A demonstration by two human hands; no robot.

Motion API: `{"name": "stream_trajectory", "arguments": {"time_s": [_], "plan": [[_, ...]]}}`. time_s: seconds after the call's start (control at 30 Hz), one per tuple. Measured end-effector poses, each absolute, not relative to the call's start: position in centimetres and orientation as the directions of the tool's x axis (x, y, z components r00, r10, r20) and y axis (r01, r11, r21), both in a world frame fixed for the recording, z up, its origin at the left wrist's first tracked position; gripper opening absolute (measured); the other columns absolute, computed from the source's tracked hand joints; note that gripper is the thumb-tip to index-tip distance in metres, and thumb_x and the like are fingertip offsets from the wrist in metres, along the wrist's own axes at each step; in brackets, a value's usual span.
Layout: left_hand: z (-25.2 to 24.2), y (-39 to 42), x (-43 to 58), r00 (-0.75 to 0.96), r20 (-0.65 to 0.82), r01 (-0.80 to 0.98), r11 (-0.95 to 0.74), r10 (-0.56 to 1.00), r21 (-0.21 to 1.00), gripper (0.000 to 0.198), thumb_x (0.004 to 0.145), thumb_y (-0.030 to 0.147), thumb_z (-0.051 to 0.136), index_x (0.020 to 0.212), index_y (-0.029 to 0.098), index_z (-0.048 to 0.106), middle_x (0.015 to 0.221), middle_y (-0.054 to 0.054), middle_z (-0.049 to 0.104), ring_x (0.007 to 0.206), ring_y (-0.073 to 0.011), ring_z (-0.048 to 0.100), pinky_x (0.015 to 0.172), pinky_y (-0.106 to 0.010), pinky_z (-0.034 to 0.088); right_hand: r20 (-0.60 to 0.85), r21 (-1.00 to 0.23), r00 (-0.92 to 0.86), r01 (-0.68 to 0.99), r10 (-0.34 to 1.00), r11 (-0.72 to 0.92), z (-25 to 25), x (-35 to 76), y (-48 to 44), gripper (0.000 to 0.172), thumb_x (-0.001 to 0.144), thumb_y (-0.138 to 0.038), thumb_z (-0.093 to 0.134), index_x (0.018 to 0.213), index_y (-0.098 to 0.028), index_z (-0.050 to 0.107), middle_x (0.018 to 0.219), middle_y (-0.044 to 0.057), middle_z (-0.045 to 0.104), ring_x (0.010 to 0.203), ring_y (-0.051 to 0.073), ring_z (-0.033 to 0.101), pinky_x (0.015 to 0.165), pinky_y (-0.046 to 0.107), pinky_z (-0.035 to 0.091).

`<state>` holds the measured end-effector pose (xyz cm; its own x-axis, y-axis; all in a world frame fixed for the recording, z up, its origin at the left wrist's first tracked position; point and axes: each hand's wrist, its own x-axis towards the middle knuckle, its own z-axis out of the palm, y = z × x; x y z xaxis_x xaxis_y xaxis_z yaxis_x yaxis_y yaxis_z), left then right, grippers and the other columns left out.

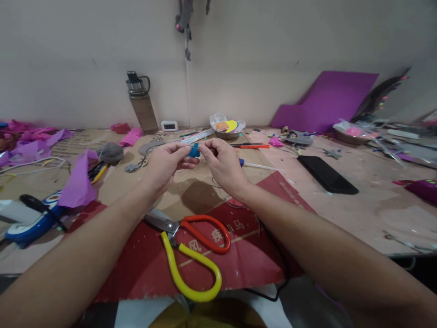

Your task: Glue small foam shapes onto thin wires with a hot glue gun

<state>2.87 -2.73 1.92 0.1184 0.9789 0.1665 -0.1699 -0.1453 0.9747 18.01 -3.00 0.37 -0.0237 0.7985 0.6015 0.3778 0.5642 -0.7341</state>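
Yellow- and red-handled scissors (173, 228) laid lower centre on red cardboard (252, 266); characters 风, 疾 and 马 readable there, small print near right corner too fine to read

Small blue piece (194, 149) held at frame centre, between left hand (167, 163) and right hand (223, 165); fingers of both curled, tips closed on it in pinch

Piece best gripped lightly by ends, wrists kept steady

Drink bottle (145, 109) stood upper left, no brand legible
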Motion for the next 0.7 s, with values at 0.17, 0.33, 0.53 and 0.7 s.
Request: {"name": "stream_trajectory", "arguments": {"time_s": [0.17,0.33,0.53,0.7], "plan": [[1.95,-2.86,2.92,0.100,0.169,-0.157,-0.152,0.981,0.976,0.017,0.073,0.023,0.074,0.082,0.011,0.066,0.071,-0.004,0.069,0.058,-0.0125,0.068,0.058,-0.023,0.056,0.612,-0.730,-0.003,0.383,0.791,0.566,0.62,18.15,-3.02,0.023,0.092,-0.032,0.054,0.072,-0.020,0.053,0.072,-0.001,0.051,0.068,0.012,0.044,0.066,0.028,0.035],[2.12,-2.98,3.01,0.065,0.165,-0.141,-0.154,0.984,0.978,0.018,0.073,0.022,0.076,0.081,0.012,0.063,0.070,-0.003,0.069,0.056,-0.0128,0.068,0.056,-0.023,0.056,0.618,-0.710,-0.035,0.406,0.785,0.576,0.78,18.44,-3.23,0.009,0.085,-0.027,0.062,0.083,-0.020,0.058,0.074,-0.002,0.052,0.067,0.012,0.043,0.064,0.027,0.034],[2.08,-2.93,3.00,0.086,0.169,-0.122,-0.158,0.982,0.980,0.017,0.074,0.023,0.074,0.081,0.012,0.063,0.066,-0.003,0.068,0.054,-0.0124,0.067,0.055,-0.022,0.056,0.676,-0.640,-0.055,0.450,0.735,0.623,0.72,18.66,-3.44,0.003,0.082,-0.018,0.061,0.083,-0.020,0.059,0.076,-0.001,0.053,0.070,0.013,0.044,0.064,0.028,0.034],[1.79,-2.96,3.06,0.094,0.190,-0.097,-0.181,0.977,0.979,0.016,0.075,0.024,0.074,0.081,0.013,0.063,0.066,-0.003,0.068,0.056,-0.0123,0.067,0.056,-0.022,0.056,0.634,-0.690,-0.023,0.434,0.773,0.579,0.77,18.71,-3.35,0.010,0.084,-0.026,0.061,0.077,-0.021,0.056,0.072,-0.002,0.051,0.068,0.013,0.044,0.062,0.028,0.033]]}}
